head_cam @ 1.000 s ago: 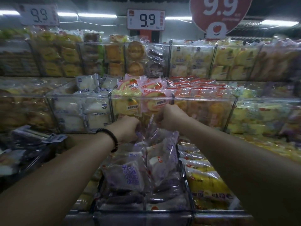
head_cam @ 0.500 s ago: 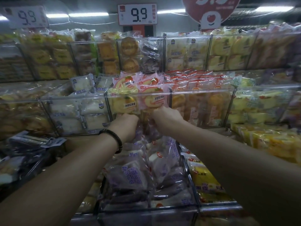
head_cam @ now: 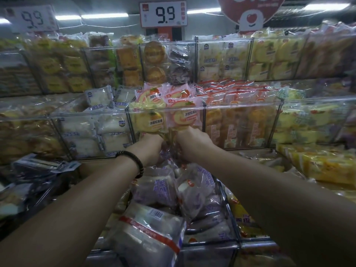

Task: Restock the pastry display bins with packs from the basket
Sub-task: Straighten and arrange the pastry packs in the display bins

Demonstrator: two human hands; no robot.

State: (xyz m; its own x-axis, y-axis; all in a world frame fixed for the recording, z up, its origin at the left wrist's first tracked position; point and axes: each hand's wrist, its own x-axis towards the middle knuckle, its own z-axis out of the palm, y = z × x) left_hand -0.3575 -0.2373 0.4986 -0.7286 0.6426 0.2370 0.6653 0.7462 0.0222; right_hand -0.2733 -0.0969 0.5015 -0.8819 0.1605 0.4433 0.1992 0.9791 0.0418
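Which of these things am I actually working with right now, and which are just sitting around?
In the job: left hand, right hand, purple packs they grip, front clear bin.
Just there: roll cake packs, white bread packs, price sign, bracelet.

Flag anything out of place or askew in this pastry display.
One thing: a white pack with a red stripe lies tilted, barcode up, at the near end of the bin of purple packs. It differs from them and seems to overhang the front rim.
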